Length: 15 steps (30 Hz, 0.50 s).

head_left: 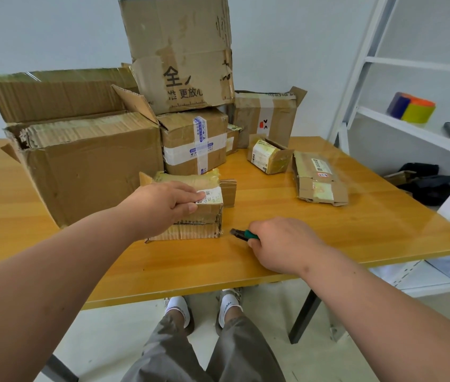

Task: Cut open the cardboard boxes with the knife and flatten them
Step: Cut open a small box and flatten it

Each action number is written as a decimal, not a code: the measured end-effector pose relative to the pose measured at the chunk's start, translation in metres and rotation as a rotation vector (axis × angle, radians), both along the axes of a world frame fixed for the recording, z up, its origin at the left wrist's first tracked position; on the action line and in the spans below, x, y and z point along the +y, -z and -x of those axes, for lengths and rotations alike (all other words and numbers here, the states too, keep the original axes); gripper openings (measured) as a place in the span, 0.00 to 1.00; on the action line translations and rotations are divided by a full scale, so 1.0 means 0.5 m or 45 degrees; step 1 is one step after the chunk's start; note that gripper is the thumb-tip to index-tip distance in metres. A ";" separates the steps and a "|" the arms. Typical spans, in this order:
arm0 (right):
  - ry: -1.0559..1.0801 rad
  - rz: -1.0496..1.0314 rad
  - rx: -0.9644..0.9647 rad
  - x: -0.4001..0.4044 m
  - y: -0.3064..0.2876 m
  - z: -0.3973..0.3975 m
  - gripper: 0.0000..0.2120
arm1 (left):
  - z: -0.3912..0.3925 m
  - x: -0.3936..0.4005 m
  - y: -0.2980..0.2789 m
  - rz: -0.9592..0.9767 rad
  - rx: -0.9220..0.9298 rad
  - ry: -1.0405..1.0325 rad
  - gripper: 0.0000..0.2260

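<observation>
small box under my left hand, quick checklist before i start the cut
1. Small box steadied: ok, left hand rests on its top and grips the near edge.
2. Knife in hand: ok, right hand grips the green handle.
3. Blade extended: cannot tell, the tip is too small to read.
4. Tip aimed at the box: ok, it points toward the box's lower right corner, apart from it.
5. Left fingers out of the cutting line: not ok, the thumb lies on the near face.
6. Room on the table to flatten: ok, bare surface beside the box.
</observation>
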State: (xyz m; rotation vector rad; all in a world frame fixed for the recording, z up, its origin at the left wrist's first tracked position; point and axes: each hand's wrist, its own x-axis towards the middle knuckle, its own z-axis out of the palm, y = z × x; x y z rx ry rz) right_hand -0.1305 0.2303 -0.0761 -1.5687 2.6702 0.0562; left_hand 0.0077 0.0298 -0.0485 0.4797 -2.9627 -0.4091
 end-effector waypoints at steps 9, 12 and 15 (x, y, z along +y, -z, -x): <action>0.114 0.320 -0.201 0.002 0.017 -0.016 0.10 | 0.008 0.004 -0.031 -0.111 -0.104 -0.185 0.18; 0.150 0.361 -0.268 0.003 0.017 -0.016 0.10 | 0.013 0.009 -0.031 0.002 -0.065 -0.353 0.18; 0.201 0.387 -0.339 0.006 0.016 -0.015 0.11 | 0.015 0.012 -0.031 0.054 -0.089 -0.356 0.18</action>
